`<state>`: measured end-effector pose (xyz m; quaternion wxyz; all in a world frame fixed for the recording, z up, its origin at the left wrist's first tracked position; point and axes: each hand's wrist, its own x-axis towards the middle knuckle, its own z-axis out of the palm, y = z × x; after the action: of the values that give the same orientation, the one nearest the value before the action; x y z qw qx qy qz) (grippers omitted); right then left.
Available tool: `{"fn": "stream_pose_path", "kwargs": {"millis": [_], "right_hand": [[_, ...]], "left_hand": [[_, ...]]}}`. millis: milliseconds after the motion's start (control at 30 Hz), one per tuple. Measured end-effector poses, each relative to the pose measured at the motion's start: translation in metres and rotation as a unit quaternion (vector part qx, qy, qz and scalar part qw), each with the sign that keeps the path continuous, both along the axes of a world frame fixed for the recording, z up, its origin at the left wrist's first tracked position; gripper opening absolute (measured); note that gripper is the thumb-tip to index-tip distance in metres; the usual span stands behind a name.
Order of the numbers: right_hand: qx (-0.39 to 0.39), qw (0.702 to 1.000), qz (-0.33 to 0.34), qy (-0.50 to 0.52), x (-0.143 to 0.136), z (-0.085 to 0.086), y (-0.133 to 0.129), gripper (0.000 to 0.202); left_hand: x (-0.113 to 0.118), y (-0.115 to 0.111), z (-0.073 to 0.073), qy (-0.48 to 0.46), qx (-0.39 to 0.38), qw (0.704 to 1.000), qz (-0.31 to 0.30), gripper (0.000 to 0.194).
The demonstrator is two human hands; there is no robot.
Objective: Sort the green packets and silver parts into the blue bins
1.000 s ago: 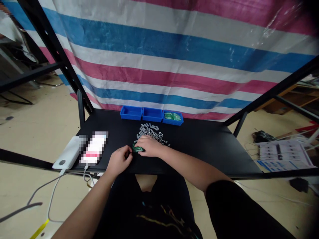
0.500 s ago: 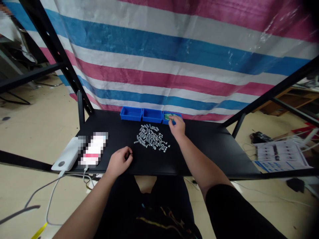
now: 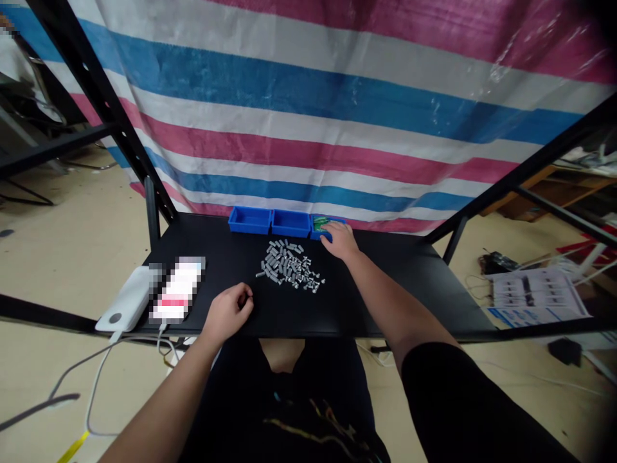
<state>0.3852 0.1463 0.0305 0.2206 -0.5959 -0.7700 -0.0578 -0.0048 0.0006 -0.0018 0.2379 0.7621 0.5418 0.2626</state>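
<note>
My right hand point(image 3: 340, 240) reaches over the right-hand blue bin point(image 3: 315, 235), its fingers stretched across the front edge and the thumb apart from them. Green pieces point(image 3: 320, 222) lie in that bin beside the fingertips; the hand covers part of the bin. On the black table, my left hand point(image 3: 228, 311) rests near the front edge, its fingers curled into a loose fist with nothing visible in it. Between the hands lies a pile of grey cylindrical pieces point(image 3: 274, 260) mixed with shiny metal screws point(image 3: 308, 278).
Two more blue bins, the left one point(image 3: 249, 228) and the middle one point(image 3: 290, 231), stand in line along the table's back edge. A white power bank point(image 3: 126, 302) and a lit phone point(image 3: 177, 289) with cables occupy the left side. A striped sheet point(image 3: 289, 148) hangs behind.
My right hand has shifted slightly and its thumb and fingers have spread apart at the right bin. My left hand keeps its curled pose. The whole view has shifted slightly.
</note>
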Motion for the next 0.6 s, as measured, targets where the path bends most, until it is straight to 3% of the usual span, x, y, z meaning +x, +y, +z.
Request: {"fn": "stream_pose_path", "kwargs": {"millis": [100,233,300,367,467,600], "right_hand": [[0.024,0.997,0.004,0.07,-0.011,0.001,-0.027,0.032],[-0.044,0.982,0.091,0.16,-0.026,-0.014,-0.094,0.04],[-0.047,0.981,0.074,0.174,-0.034,-0.027,-0.13,0.053],[-0.063,0.986,0.051,0.148,-0.041,-0.041,-0.156,0.081],[-0.104,0.991,0.016,0.087,-0.053,-0.056,-0.17,0.112],[-0.165,0.984,-0.034,0.049,-0.067,-0.062,-0.154,0.12]], "left_hand": [[0.0,0.0,0.0,-0.001,-0.004,1.0,-0.001,0.011],[0.001,-0.001,0.0,0.001,-0.004,1.0,-0.003,0.01],[0.001,-0.001,0.001,0.006,-0.001,1.0,-0.002,0.009],[0.002,-0.001,0.001,0.019,0.015,1.0,0.0,0.01],[0.005,-0.003,0.002,0.06,0.068,0.996,-0.004,0.019],[0.01,-0.008,0.001,0.141,0.113,0.984,0.001,0.044]]}}
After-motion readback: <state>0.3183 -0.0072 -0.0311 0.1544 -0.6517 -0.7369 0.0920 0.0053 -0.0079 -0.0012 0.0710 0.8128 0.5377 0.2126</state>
